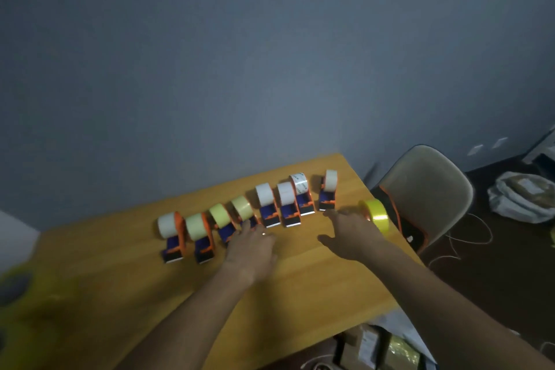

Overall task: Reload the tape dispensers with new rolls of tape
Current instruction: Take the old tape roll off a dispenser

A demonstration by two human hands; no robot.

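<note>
Tape dispensers (271, 209) are lined up in a row on the tabletop (300, 279), each loaded with a roll.

Nothing is grasped: the left hand (250, 245) and right hand (348, 233) are stretched out flat just before the row. The dispensers are judged light and rigid, best taken by the handle.

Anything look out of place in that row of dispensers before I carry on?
One thing: the bright yellow tape roll sits apart at the table's right edge, beyond the right hand, outside the row.
</note>
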